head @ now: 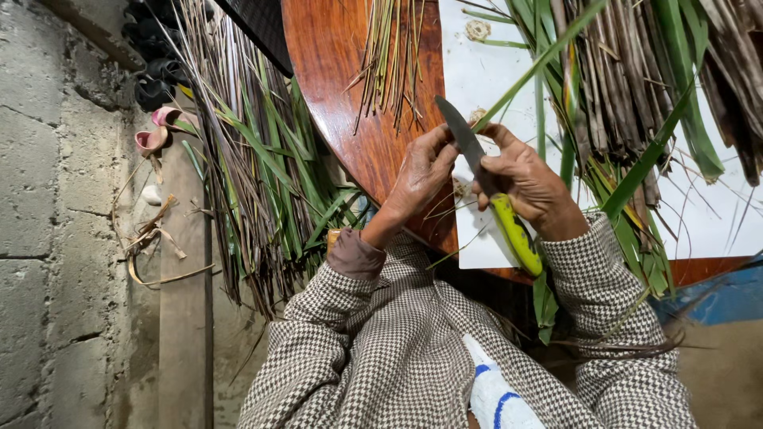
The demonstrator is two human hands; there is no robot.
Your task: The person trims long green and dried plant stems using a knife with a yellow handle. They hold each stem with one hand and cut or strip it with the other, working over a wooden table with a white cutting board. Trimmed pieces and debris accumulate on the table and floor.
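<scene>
Gripping a knife (486,187) by its yellow-green handle, the right hand (528,187) has its fingers closed around the handle where it meets the dark blade, which points up and away over the white sheet (477,75). The left hand (421,179) sits just beside it, its fingers pinched shut on a thin green leaf strip (548,56) close to the blade; the strip runs up and to the right, across the sheet. Both hands work at the near edge of the round wooden worktop (334,71).

A heap of long green and dry brown leaves (636,95) crowds the right side of the sheet, some hanging over the edge by the right sleeve. A small bunch of thin split strips (389,56) lies on the bare wood. Left of the worktop, another bundle of leaves (246,159) leans down toward the concrete floor (56,238), near a wooden plank (184,318) and pink sandals (159,131).
</scene>
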